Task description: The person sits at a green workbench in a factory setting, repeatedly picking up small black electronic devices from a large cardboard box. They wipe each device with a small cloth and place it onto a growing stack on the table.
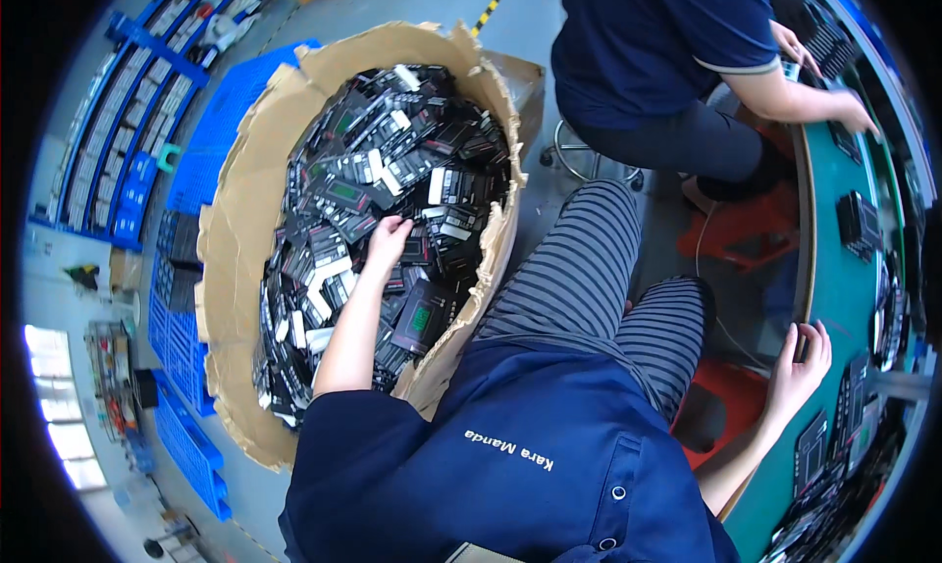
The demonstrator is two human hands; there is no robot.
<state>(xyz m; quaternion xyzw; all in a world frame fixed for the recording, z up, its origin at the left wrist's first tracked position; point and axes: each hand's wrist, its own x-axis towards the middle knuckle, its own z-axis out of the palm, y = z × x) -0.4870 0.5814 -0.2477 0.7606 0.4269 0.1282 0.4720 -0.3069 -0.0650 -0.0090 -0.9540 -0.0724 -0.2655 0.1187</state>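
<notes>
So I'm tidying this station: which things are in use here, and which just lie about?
In use:
left hand
small flat black packets
big torn cardboard box
right hand
green-topped workbench

Lying about:
blue plastic pallet
red stool

1 big brown cardboard box (240, 220) holding too many small black flat packets (392, 161) to count; 2 blue plastic pallets (186, 445) showing; 2 red stools (751, 231) sitting by 1 green-topped bench (834, 269)
</notes>
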